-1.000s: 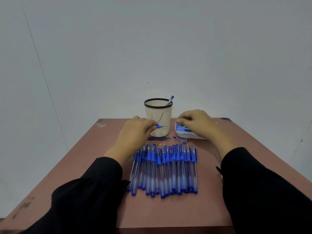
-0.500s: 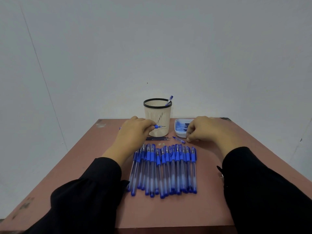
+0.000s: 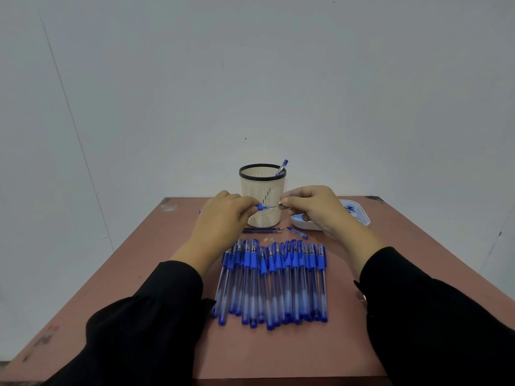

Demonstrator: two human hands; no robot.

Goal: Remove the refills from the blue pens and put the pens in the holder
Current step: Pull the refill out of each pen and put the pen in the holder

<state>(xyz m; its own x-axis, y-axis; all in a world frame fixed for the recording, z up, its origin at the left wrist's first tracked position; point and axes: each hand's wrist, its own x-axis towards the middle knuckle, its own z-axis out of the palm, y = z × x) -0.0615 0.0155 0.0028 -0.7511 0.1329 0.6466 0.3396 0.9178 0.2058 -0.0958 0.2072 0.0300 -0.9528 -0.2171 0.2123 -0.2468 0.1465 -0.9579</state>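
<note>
The left hand (image 3: 223, 218) grips a blue pen (image 3: 262, 207) in curled fingers just in front of the holder (image 3: 262, 196), only its blue tip end showing past the knuckles, with a thin point sticking out to the right. Below it, two loose refills (image 3: 263, 230) lie on the table (image 3: 139, 274) near the foot of the holder, with a couple of small bits just beside them. Nearer the person, a long row of blue pens (image 3: 271, 282) lies side by side, caps away from the body; these look untouched, so most of the job seems left. One pen (image 3: 282, 168) leans inside the holder, its top over the rim. To the right, the right hand (image 3: 312, 208) pinches at the point coming out of the held pen, probably drawing the refill out. A short blue part (image 3: 297, 233) lies near that hand, and behind the wrist sits a white tray (image 3: 362, 215) with small blue pieces in it.
</note>
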